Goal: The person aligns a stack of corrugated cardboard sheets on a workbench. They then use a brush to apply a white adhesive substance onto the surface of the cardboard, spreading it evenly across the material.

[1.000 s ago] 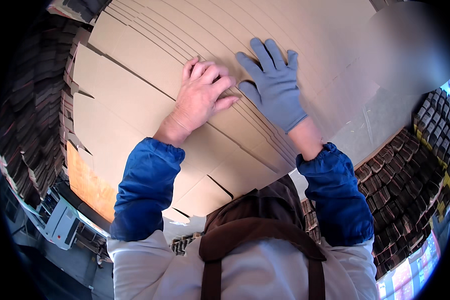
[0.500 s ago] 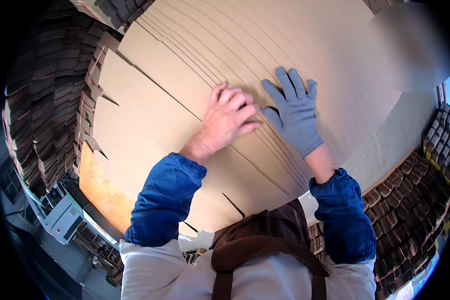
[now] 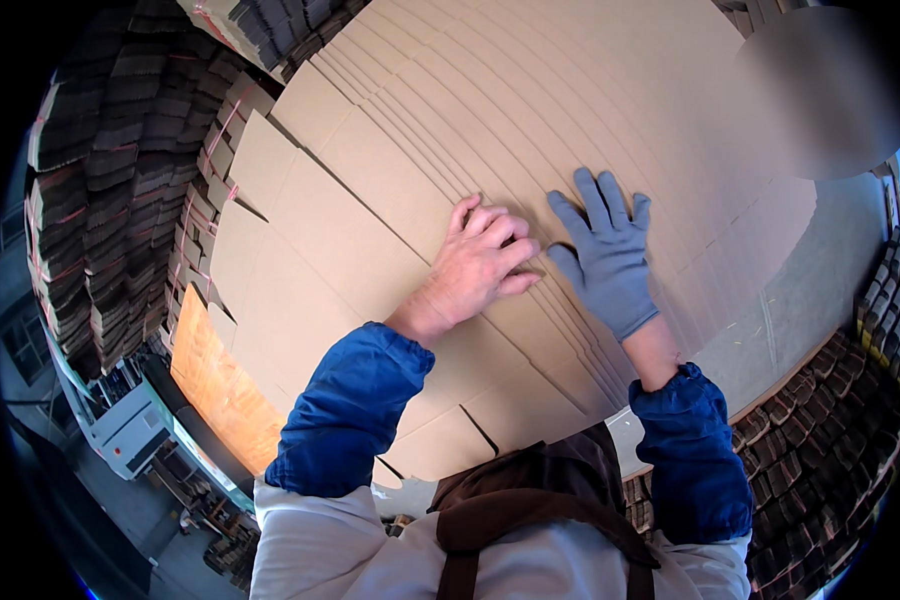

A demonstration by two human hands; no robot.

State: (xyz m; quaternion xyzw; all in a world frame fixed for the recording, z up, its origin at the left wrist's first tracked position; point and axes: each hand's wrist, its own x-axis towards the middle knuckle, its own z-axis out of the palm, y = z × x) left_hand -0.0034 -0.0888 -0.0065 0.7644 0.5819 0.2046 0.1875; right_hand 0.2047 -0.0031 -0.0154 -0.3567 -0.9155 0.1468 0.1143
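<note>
Bundled stacks [image 3: 110,220] line the upper left of the head view, beyond fanned cardboard sheets [image 3: 360,200] at centre.
Bare and curled, the left hand [image 3: 478,260] rests at the stepped edges mid-frame; whether it grips one cannot be told. Just right of it, the grey-gloved right hand [image 3: 610,262] spreads over the sheets, grasping nothing. The sheets already lie in overlapping steps, flat and unfolded; how much is left cannot be told. No writing or label is legible on them.
</note>
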